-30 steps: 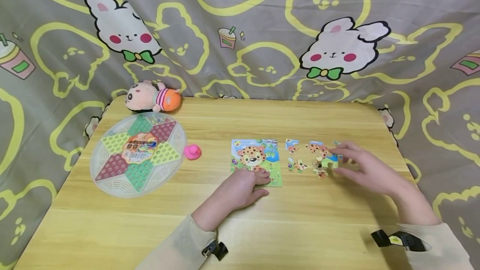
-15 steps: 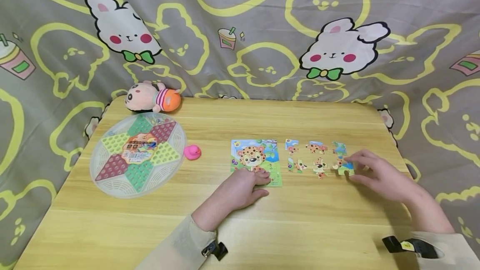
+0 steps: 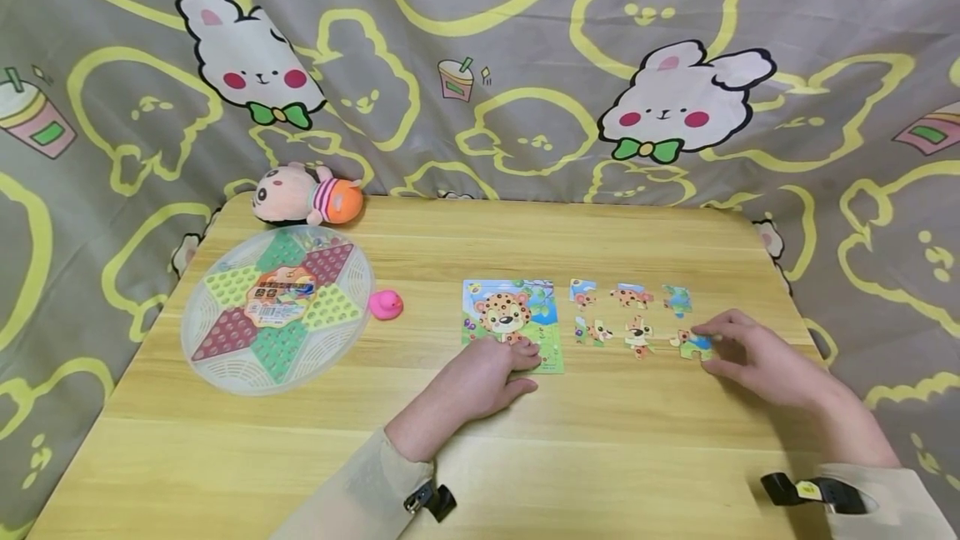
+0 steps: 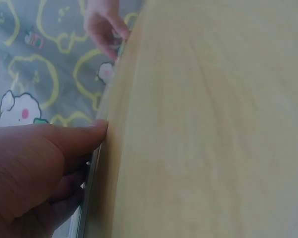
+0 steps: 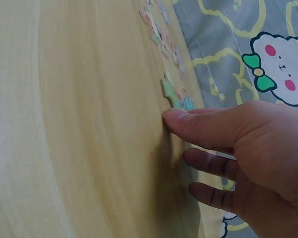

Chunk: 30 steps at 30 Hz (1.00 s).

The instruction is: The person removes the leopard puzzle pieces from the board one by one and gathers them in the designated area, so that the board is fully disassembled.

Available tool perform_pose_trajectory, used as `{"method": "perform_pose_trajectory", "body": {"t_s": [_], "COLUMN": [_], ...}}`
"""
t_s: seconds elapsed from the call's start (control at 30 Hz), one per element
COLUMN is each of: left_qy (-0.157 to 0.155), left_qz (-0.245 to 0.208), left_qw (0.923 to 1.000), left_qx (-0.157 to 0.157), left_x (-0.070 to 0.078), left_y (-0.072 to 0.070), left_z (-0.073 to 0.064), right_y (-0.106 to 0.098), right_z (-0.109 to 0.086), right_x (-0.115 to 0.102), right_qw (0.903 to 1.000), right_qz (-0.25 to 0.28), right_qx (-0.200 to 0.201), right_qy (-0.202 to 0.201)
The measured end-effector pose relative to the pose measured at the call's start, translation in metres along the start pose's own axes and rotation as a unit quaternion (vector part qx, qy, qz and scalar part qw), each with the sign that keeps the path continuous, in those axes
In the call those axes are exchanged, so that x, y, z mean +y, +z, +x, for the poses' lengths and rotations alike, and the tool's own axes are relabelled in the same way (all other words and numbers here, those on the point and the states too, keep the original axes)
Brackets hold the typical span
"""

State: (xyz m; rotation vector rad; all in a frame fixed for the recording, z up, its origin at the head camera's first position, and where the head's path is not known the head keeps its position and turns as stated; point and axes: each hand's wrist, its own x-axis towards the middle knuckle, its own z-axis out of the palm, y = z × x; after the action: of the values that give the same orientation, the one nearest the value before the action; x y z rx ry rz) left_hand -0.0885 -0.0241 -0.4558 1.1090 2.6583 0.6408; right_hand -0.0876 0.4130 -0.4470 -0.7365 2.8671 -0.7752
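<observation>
My left hand (image 3: 485, 375) rests on the lower part of the leopard puzzle board (image 3: 551, 332), hiding its lower left. In the left wrist view the thumb of that hand (image 4: 35, 171) touches the tabletop. At the right, my right hand (image 3: 772, 361) pinches a blue-green puzzle piece (image 3: 695, 345) by its right side, between thumb and fingers. The right wrist view shows the same piece (image 5: 171, 94) low at the table, at the thumb tip of my right hand (image 5: 238, 144). Several other puzzle pieces (image 3: 640, 336) lie apart in two rows between board and hand.
A pink toy duck (image 3: 386, 304) sits beside a round Chinese checkers board (image 3: 217, 357) on the left. Behind it lies a plush doll (image 3: 300, 192). The wooden table (image 3: 600, 457) ends at a patterned curtain (image 3: 525, 48) at the back.
My right hand has moved right and toward the front with the puzzle piece, away from the other pieces, which now lie uncovered. The left hand has not moved.
</observation>
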Motion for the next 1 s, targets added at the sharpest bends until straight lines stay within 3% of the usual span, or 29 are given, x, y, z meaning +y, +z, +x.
{"method": "perform_pose_trajectory", "body": {"t_s": [0.2, 0.37, 0.47, 0.63, 0.7, 0.8, 1.0], "left_qy": [0.008, 0.035, 0.053, 0.067, 0.056, 0.014, -0.098], "left_qz": [0.055, 0.115, 0.131, 0.135, 0.133, 0.139, 0.139], "left_qw": [0.9984, 0.9927, 0.9898, 0.9844, 0.9837, 0.9844, 0.9841], "left_qx": [-0.009, -0.007, 0.019, 0.091, 0.107, 0.107, 0.052], "left_x": [0.003, 0.006, 0.007, 0.005, 0.004, 0.003, 0.004], "left_y": [-0.002, -0.004, -0.005, -0.012, -0.015, -0.020, -0.023], "left_z": [0.000, 0.000, -0.002, -0.009, -0.013, -0.021, -0.040], "right_y": [-0.002, -0.005, -0.005, -0.002, 0.000, 0.004, 0.014], "right_z": [0.004, 0.012, 0.018, 0.032, 0.037, 0.048, 0.070], "right_x": [-0.013, -0.029, -0.038, -0.053, -0.060, -0.068, -0.085], "right_qw": [0.9995, 0.9978, 0.9958, 0.9920, 0.9914, 0.9914, 0.9926], "right_qz": [0.010, 0.036, 0.041, 0.029, 0.029, 0.028, 0.032], "right_qx": [0.027, 0.043, 0.063, 0.082, 0.075, 0.062, 0.028], "right_qy": [-0.009, -0.034, -0.052, -0.092, -0.103, -0.111, -0.114]}}
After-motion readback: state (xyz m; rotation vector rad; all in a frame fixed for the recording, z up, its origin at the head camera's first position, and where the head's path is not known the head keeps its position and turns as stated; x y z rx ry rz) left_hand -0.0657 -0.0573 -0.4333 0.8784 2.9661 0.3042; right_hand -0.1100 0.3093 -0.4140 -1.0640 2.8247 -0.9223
